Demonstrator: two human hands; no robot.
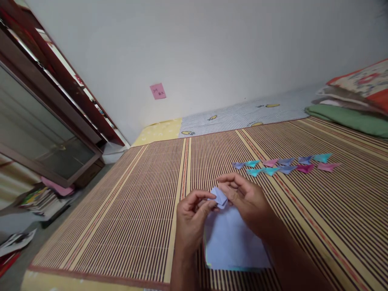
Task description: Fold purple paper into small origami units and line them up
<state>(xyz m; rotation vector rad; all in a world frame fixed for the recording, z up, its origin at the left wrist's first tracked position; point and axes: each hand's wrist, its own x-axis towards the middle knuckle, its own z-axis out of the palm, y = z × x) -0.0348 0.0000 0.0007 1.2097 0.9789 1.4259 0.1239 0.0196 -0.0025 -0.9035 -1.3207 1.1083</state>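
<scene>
A small folded piece of pale blue-violet paper (220, 197) is held between both hands. My left hand (193, 216) pinches its left edge between thumb and fingers. On its right side, my right hand (247, 201) grips it with thumb and fingers, some fingertips hidden behind it. Just beneath lies a stack of square paper sheets (235, 244), pale violet on top, with green and teal edges showing. Beyond my right hand, several folded paper pieces (286, 161) in violet, turquoise, pink and magenta lie in two rows.
All this rests on a striped bamboo mat (136, 210). Folded green cloth (348, 117) and a patterned pillow (366, 83) are piled at the back right. A pink note (158, 91) is on the wall. Books (41, 200) stand low at the left, near a glass-panelled door (39, 121).
</scene>
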